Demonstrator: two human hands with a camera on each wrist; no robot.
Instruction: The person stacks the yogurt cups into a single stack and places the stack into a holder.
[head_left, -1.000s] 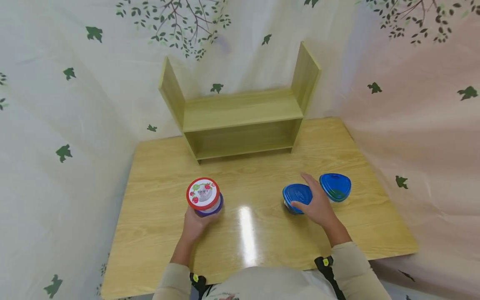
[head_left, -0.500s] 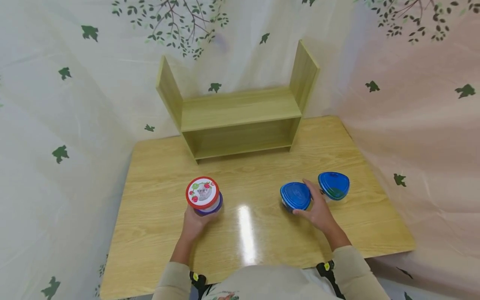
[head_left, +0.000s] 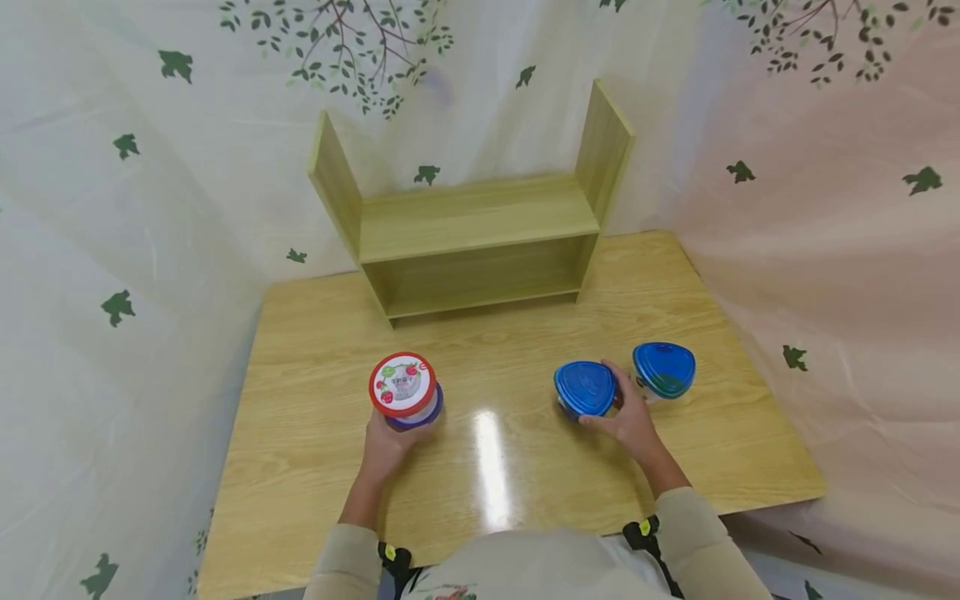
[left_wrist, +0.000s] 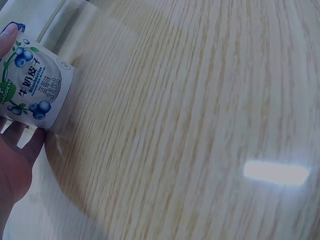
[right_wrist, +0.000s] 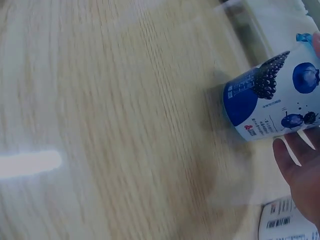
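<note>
My left hand (head_left: 387, 448) grips a purple-lidded yogurt cup (head_left: 408, 424), its fingers and thumb round the sides. On top of that cup sits a red-lidded cup (head_left: 402, 384) printed with strawberries. In the left wrist view the gripped blueberry-printed cup (left_wrist: 37, 85) shows its label. My right hand (head_left: 632, 427) holds a blue-lidded yogurt cup (head_left: 585, 388) from its right side. Blueberries and a blackberry decorate that cup (right_wrist: 272, 95) in the right wrist view. Just right of the right hand stands a second blue-lidded cup (head_left: 664, 369), apart from the hand.
Behind the cups a two-level wooden shelf (head_left: 480, 221) with upright side panels stands at the back of the wooden table (head_left: 322, 350). A printed cloth backdrop (head_left: 187, 183) surrounds the table. The person's body is at the front edge.
The right hand has closed its fingers and thumb round the nearer blue-lidded cup, which has shifted slightly left. The left hand keeps its hold on the stacked cups.
</note>
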